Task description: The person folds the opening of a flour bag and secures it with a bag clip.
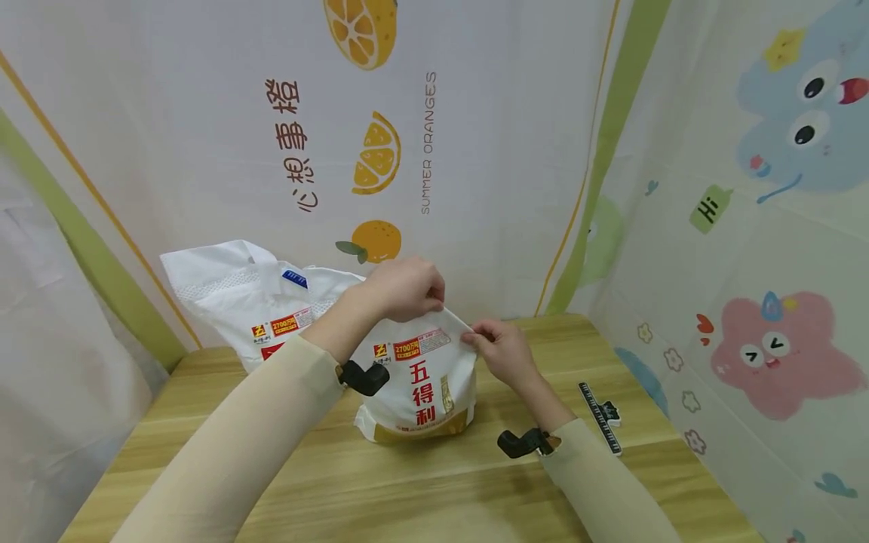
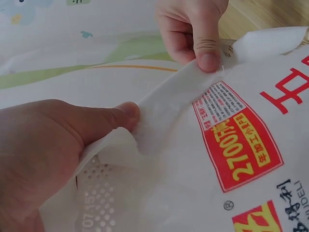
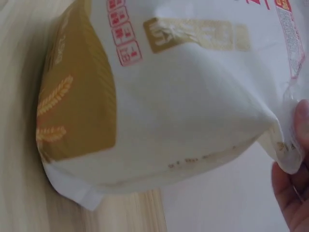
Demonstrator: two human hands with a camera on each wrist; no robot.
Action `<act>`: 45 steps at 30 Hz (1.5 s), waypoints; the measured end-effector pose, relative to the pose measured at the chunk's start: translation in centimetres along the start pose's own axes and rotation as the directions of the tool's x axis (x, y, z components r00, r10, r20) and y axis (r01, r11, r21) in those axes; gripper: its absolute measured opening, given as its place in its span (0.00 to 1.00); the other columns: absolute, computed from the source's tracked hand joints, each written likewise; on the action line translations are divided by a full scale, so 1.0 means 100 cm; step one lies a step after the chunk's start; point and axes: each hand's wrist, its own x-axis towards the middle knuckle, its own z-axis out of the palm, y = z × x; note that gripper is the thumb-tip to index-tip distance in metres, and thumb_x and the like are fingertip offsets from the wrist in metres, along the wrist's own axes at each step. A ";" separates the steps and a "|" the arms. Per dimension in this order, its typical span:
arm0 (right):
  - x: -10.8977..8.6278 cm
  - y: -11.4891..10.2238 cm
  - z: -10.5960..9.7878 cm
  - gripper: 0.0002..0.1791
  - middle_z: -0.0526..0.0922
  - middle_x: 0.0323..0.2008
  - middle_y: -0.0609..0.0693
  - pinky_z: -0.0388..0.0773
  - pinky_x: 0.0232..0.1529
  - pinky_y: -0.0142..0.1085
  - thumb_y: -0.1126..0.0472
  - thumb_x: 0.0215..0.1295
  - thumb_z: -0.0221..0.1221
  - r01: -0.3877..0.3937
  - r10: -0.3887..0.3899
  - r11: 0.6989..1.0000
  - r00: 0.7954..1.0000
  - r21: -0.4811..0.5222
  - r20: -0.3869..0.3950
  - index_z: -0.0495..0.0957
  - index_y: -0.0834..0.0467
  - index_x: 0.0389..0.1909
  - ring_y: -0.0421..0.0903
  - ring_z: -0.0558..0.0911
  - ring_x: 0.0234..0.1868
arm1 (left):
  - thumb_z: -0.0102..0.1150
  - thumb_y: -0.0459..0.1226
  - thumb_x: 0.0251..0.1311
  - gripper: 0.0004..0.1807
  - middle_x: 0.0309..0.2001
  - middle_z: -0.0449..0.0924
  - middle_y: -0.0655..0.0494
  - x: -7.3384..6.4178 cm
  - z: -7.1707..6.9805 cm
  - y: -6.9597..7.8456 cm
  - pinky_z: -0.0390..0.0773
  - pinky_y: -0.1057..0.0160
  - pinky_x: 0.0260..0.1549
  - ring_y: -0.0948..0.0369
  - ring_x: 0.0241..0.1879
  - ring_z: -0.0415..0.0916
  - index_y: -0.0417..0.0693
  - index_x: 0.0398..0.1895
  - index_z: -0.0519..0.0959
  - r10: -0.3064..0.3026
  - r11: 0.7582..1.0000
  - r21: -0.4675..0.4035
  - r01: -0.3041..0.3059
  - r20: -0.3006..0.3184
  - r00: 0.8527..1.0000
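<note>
A white flour bag (image 1: 414, 377) with red characters and a gold base stands on the wooden table (image 1: 434, 498). At its top edge my left hand (image 1: 410, 289) grips the folded plastic; the left wrist view shows the thumb pressed on the fold. My right hand (image 1: 505, 351) pinches the upper right corner between thumb and fingers, as the right wrist view of the bag's side (image 3: 193, 116) also shows. A second white bag (image 1: 231, 290) of the same brand stands to the left, partly hidden by my left arm. On it is a blue piece (image 1: 295, 279) with white marks.
A black-and-white clip-like thing with a piano-key pattern (image 1: 600, 418) lies on the table, right of my right forearm. A printed curtain (image 1: 489, 188) hangs behind the table, and another patterned sheet (image 1: 665, 302) hangs along the right side.
</note>
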 end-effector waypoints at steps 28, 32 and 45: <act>-0.005 0.008 -0.004 0.09 0.91 0.29 0.51 0.77 0.29 0.31 0.57 0.74 0.71 -0.032 0.035 0.989 0.999 -0.147 0.019 0.91 0.59 0.36 0.39 0.80 0.27 | 0.72 0.44 0.69 0.07 0.43 0.91 0.57 -0.010 -0.014 -0.007 0.85 0.52 0.47 0.55 0.43 0.83 0.53 0.42 0.92 -0.041 0.996 -0.081 0.044 0.044 0.998; -0.005 0.010 -0.005 0.10 0.92 0.31 0.52 0.79 0.31 0.32 0.56 0.74 0.71 -0.042 0.046 0.989 0.999 -0.145 0.028 0.91 0.59 0.37 0.39 0.83 0.29 | 0.74 0.44 0.66 0.07 0.42 0.90 0.56 -0.018 -0.029 -0.017 0.84 0.51 0.47 0.54 0.44 0.82 0.54 0.42 0.92 -0.083 0.993 -0.083 0.087 0.058 0.995; -0.006 0.005 -0.007 0.10 0.92 0.33 0.52 0.81 0.34 0.35 0.56 0.75 0.70 -0.069 0.077 0.988 0.996 -0.141 0.051 0.91 0.59 0.39 0.41 0.83 0.30 | 0.72 0.44 0.71 0.09 0.40 0.91 0.56 -0.032 -0.035 -0.040 0.84 0.52 0.44 0.56 0.41 0.83 0.51 0.44 0.94 -0.101 0.983 -0.151 0.101 0.008 0.995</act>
